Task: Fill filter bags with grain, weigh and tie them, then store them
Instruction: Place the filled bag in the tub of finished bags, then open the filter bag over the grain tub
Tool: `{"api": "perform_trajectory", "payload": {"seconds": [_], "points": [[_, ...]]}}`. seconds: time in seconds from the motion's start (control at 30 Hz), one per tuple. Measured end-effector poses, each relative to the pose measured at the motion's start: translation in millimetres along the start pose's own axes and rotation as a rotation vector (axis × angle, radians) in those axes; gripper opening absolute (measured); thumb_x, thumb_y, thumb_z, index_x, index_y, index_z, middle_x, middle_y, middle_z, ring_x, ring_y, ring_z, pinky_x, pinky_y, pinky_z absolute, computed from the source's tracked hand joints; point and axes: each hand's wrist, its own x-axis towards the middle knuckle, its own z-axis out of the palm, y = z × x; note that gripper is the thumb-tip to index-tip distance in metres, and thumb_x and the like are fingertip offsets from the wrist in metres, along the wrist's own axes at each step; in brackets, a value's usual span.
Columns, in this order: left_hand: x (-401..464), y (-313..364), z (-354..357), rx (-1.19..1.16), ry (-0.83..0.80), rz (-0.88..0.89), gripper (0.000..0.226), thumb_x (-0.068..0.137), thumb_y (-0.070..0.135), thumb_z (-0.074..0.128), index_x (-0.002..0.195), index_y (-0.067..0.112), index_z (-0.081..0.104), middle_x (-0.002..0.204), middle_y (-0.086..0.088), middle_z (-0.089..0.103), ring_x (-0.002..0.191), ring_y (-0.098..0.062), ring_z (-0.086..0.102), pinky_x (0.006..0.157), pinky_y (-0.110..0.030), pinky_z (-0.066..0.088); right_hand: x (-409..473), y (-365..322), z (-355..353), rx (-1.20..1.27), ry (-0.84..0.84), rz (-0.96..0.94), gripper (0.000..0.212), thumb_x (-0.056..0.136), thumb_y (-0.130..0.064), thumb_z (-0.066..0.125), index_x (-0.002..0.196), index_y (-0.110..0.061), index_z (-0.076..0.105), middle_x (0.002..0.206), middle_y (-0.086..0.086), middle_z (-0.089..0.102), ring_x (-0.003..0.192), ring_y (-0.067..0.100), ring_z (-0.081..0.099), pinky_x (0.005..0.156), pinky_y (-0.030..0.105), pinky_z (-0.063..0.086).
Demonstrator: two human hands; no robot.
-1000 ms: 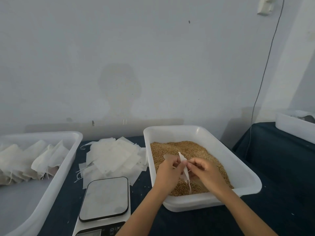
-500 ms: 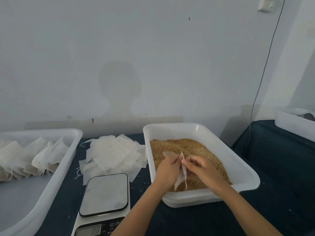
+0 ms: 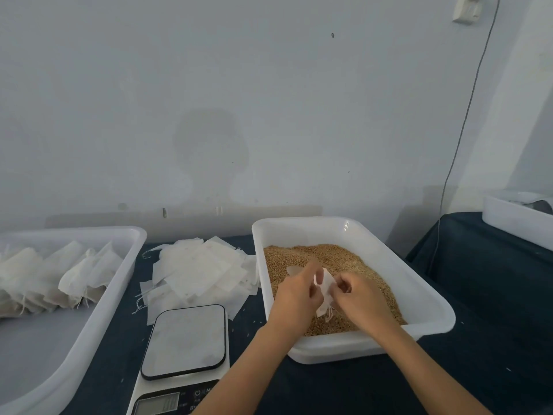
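A white tub [image 3: 353,227] holds brown grain [image 3: 338,256]. Over the grain, my left hand [image 3: 294,301] and my right hand [image 3: 360,301] both pinch one small white filter bag [image 3: 325,290] between them; its strings dangle below. A pale scoop [image 3: 291,269] lies partly buried in the grain just behind my left hand. Empty filter bags [image 3: 197,271] lie in a loose pile left of the tub. A digital scale [image 3: 184,339] sits in front of that pile with nothing on its plate. A large white bin [image 3: 131,238] at the left holds several filled, tied bags [image 3: 59,277].
Everything stands on a dark blue cloth [image 3: 478,339] against a pale wall. Another white tub [image 3: 517,217] sits at the far right on a separate covered surface. A thin cable [image 3: 460,139] hangs down the wall on the right.
The bag, held edge-on and hanging long a second ago, now sits lower and bunched between my fingers. My hands have drawn closer together over the grain.
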Motion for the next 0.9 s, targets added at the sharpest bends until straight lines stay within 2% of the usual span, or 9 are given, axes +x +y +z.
{"api": "perform_trajectory", "payload": {"seconds": [0.13, 0.2, 0.27, 0.33, 0.43, 0.5, 0.6, 0.73, 0.9], "points": [[3.4, -4.4, -2.2, 0.2, -0.039, 0.08, 0.022, 0.093, 0.005, 0.043, 0.101, 0.008, 0.064, 0.097, -0.006, 0.055, 0.085, -0.021, 0.055, 0.069, -0.02, 0.038, 6.9, -6.3, -5.0, 0.194, -0.068, 0.126, 0.022, 0.089, -0.012, 0.056, 0.07, -0.009, 0.066, 0.052, -0.002, 0.063, 0.044, 0.008, 0.054, 0.049, 0.021, 0.045], [2.3, -9.0, -2.8, 0.246, -0.055, 0.094, 0.025, 0.096, 0.018, 0.042, 0.104, 0.007, 0.063, 0.106, -0.005, 0.051, 0.099, -0.018, 0.048, 0.08, -0.02, 0.036, 8.4, -9.7, -7.8, 0.305, -0.102, 0.149, 0.021, 0.089, -0.009, 0.056, 0.071, -0.006, 0.067, 0.056, 0.001, 0.067, 0.047, 0.011, 0.056, 0.046, 0.019, 0.044], [0.5, -12.3, -4.7, 0.268, -0.08, 0.119, 0.032, 0.096, 0.034, 0.043, 0.1, 0.007, 0.06, 0.105, -0.002, 0.043, 0.094, -0.015, 0.042, 0.08, -0.019, 0.033, 9.9, -12.1, -11.9, 0.509, -0.177, 0.182, 0.019, 0.09, -0.008, 0.057, 0.075, -0.006, 0.069, 0.064, 0.006, 0.07, 0.053, 0.015, 0.062, 0.048, 0.02, 0.048], [1.1, -15.4, -8.8, 0.302, -0.071, 0.161, 0.028, 0.095, 0.032, 0.048, 0.095, 0.005, 0.057, 0.105, -0.003, 0.039, 0.081, -0.013, 0.039, 0.071, -0.017, 0.031, 13.0, -10.6, -12.5, 0.563, -0.185, 0.172, 0.019, 0.094, -0.012, 0.054, 0.083, -0.007, 0.069, 0.073, 0.008, 0.071, 0.059, 0.014, 0.066, 0.053, 0.02, 0.052], [2.1, -21.3, -19.0, 0.333, -0.021, 0.16, 0.015, 0.093, 0.02, 0.049, 0.086, 0.007, 0.054, 0.113, -0.003, 0.035, 0.074, -0.011, 0.039, 0.062, -0.017, 0.032, 20.5, 5.1, -6.4, 0.035, -0.093, 0.063, 0.017, 0.096, -0.026, 0.051, 0.099, -0.012, 0.061, 0.089, -0.002, 0.065, 0.073, 0.007, 0.059, 0.06, 0.015, 0.046], [1.7, -24.9, -25.2, 0.346, -0.015, 0.17, 0.014, 0.09, 0.019, 0.05, 0.078, 0.012, 0.048, 0.119, -0.001, 0.034, 0.081, -0.012, 0.044, 0.062, -0.02, 0.034, 22.3, 15.8, -3.2, -0.279, -0.164, 0.047, 0.022, 0.091, -0.036, 0.058, 0.099, -0.015, 0.055, 0.093, -0.006, 0.06, 0.076, 0.007, 0.054, 0.061, 0.014, 0.041], [1.8, -26.3, -31.3, 0.355, -0.046, 0.253, 0.017, 0.089, 0.019, 0.051, 0.075, 0.018, 0.042, 0.119, 0.001, 0.039, 0.093, -0.009, 0.042, 0.067, -0.019, 0.034, 25.0, 20.0, 1.6, -0.431, -0.341, 0.088, 0.024, 0.086, -0.042, 0.063, 0.088, -0.019, 0.054, 0.086, -0.006, 0.062, 0.07, 0.007, 0.054, 0.059, 0.018, 0.042], [2.2, -27.9, -35.3, 0.403, -0.072, 0.279, 0.013, 0.093, 0.024, 0.047, 0.094, 0.014, 0.056, 0.102, 0.007, 0.047, 0.088, -0.006, 0.036, 0.067, -0.018, 0.032, 31.1, 16.1, 2.0, -0.602, -0.35, 0.012, 0.025, 0.088, -0.037, 0.06, 0.098, -0.015, 0.061, 0.094, -0.003, 0.064, 0.087, 0.013, 0.061, 0.08, 0.027, 0.05], [4.9, -34.9, -45.7, 0.454, -0.044, 0.229, 0.012, 0.095, 0.019, 0.044, 0.105, 0.018, 0.051, 0.099, 0.005, 0.057, 0.086, -0.011, 0.042, 0.066, -0.023, 0.041, 39.4, 12.7, -47.3, -0.611, -0.286, -0.061, 0.01, 0.088, -0.022, 0.062, 0.085, -0.022, 0.052, 0.086, -0.011, 0.061, 0.071, 0.002, 0.053, 0.055, 0.015, 0.032]]}}
